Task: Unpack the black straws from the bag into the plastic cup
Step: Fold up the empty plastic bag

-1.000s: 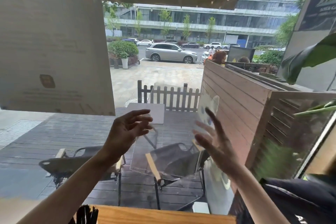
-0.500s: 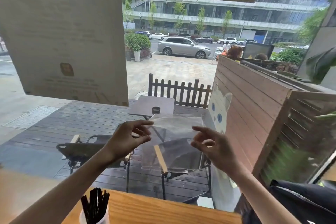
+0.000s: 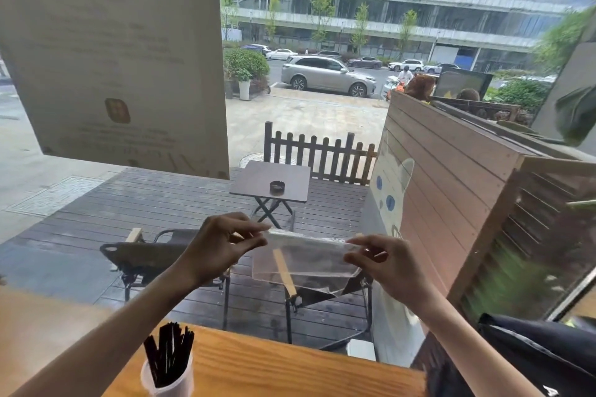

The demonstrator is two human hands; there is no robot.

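Observation:
A clear plastic bag (image 3: 306, 259) is stretched flat in the air between my hands, above the far edge of the wooden counter. My left hand (image 3: 219, 246) pinches its upper left corner with thumb and fingers. My right hand (image 3: 383, 263) pinches its right edge. No straws show inside the bag. Several black straws (image 3: 167, 354) stand upright in a clear plastic cup (image 3: 167, 379) on the counter at the lower left, below my left forearm.
The light wooden counter (image 3: 290, 371) runs along the bottom, against a window. A black bag (image 3: 541, 354) lies at the lower right. A large paper sign (image 3: 113, 51) hangs on the glass at the upper left. Patio chairs and a small table stand outside.
My hands have come down and closer together and now hold the bag stretched flat. The view has tilted down, bringing the cup of straws and counter into sight.

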